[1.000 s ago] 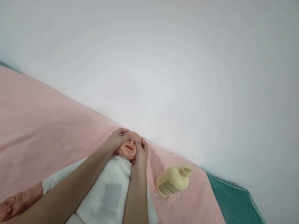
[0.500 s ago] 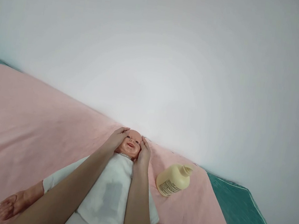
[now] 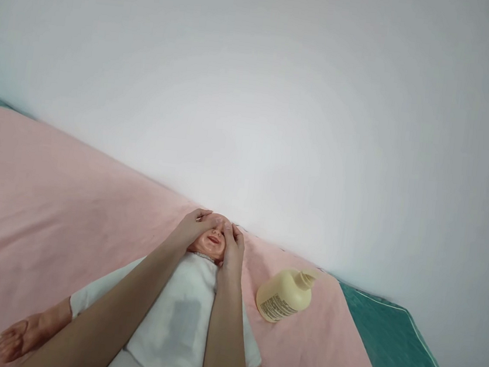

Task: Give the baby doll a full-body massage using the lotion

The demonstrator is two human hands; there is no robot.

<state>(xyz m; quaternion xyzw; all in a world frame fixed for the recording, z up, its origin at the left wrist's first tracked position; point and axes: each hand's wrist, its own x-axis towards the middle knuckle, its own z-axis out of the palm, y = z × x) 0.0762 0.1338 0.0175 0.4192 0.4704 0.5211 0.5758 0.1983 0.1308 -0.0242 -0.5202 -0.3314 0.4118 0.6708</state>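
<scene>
A baby doll (image 3: 171, 322) in a white top lies on its back on a pink cloth (image 3: 70, 199), its head at the far end and its arms spread. My left hand (image 3: 190, 229) cups the left side of the doll's head, with the thumb laid across the brow. From the other side my right hand (image 3: 232, 246) holds the head, its thumb pressed by the eye. Both thumbs cover the doll's eyes; its mouth still shows. My forearms lie over parts of the doll's body and sleeves.
To the right of the doll stands a pale yellow pump bottle (image 3: 284, 296) with printed text, on the pink cloth. A green cover (image 3: 407, 343) shows past the cloth's right edge. Behind everything rises a plain white wall (image 3: 254, 102), close to the doll's head.
Both thumbs have moved inward over the doll's brow and eyes, which were showing before. The fingers stay at the sides of the head. Doll and bottle have not moved.
</scene>
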